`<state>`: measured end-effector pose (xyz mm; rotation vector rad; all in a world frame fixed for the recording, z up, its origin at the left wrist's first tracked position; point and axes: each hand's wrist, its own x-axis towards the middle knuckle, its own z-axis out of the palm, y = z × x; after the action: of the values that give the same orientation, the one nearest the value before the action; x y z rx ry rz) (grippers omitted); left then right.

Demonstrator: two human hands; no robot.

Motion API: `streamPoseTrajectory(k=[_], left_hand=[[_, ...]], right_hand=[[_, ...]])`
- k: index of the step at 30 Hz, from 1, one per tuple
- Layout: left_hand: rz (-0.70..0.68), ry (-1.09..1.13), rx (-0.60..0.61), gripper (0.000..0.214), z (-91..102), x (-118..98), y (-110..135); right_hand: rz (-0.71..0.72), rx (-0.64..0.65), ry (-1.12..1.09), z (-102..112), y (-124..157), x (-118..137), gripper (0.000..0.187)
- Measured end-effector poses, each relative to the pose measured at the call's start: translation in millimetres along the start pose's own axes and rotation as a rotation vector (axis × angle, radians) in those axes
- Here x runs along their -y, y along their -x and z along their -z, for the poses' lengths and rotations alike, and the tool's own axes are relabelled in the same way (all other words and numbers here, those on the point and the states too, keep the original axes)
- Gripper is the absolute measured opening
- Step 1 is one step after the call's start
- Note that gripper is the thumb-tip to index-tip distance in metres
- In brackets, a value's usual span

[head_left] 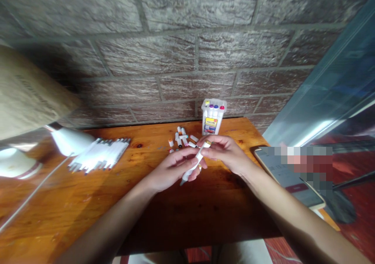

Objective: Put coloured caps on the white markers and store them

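Both hands are on one white marker (191,169), which slants from lower left to upper right. My left hand (177,166) is wrapped round its barrel, with the grey tip end pointing down past the fingers. At the upper end, my right hand (224,150) pinches the marker by its yellowish-brown end. Just beyond the hands lie several loose marker caps (179,140), white with coloured ends; some are partly hidden by my fingers. Behind them stands a clear plastic marker case (211,117) holding several markers with yellow, purple, blue and red ends.
A row of white markers (101,154) lies on the wooden table (140,201) at left, by a white lamp (66,139) with a beige shade (26,96). Its cable (35,193) crosses the left side. A tablet (288,178) lies at the right edge. A brick wall (175,53) rises behind.
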<state>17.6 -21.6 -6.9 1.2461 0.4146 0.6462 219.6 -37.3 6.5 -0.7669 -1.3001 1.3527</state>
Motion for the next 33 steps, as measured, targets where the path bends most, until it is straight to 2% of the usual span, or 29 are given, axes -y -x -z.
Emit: streamPoseTrajectory(k=[4, 9, 12, 15, 19, 23, 28, 33], left_hand=[[0.065, 0.025, -0.015, 0.029, -2.9, -4, 1], [0.029, -0.219, 0.002, 0.033, -1.6, -15, 1], [0.035, -0.316, 0.047, 0.035, 0.7, -20, 3], [0.120, -0.340, 0.167, 0.037, -1.5, -20, 5], [0.171, -0.405, 0.287, 0.043, -8.3, -15, 6], [0.158, -0.426, 0.296, 0.046, -8.7, -11, 5], [0.185, -0.479, 0.303, 0.044, -5.5, -11, 3], [0.173, -0.527, 0.337, 0.039, -3.9, -15, 1]], right_hand=[[0.026, 0.016, 0.019, -1, 0, 1, 0.016], [-0.017, 0.094, 0.073, 5, 2, 4, 0.020], [-0.016, -0.011, 0.004, 4, 0, 7, 0.038], [-0.040, -0.108, -0.141, -7, -1, 7, 0.059], [-0.148, -0.046, -0.158, -24, 1, 2, 0.071], [-0.171, -0.028, -0.008, -24, 5, 1, 0.073], [-0.228, 0.012, -0.142, -21, 6, 5, 0.075], [-0.264, -0.011, -0.013, -31, 7, 3, 0.074]])
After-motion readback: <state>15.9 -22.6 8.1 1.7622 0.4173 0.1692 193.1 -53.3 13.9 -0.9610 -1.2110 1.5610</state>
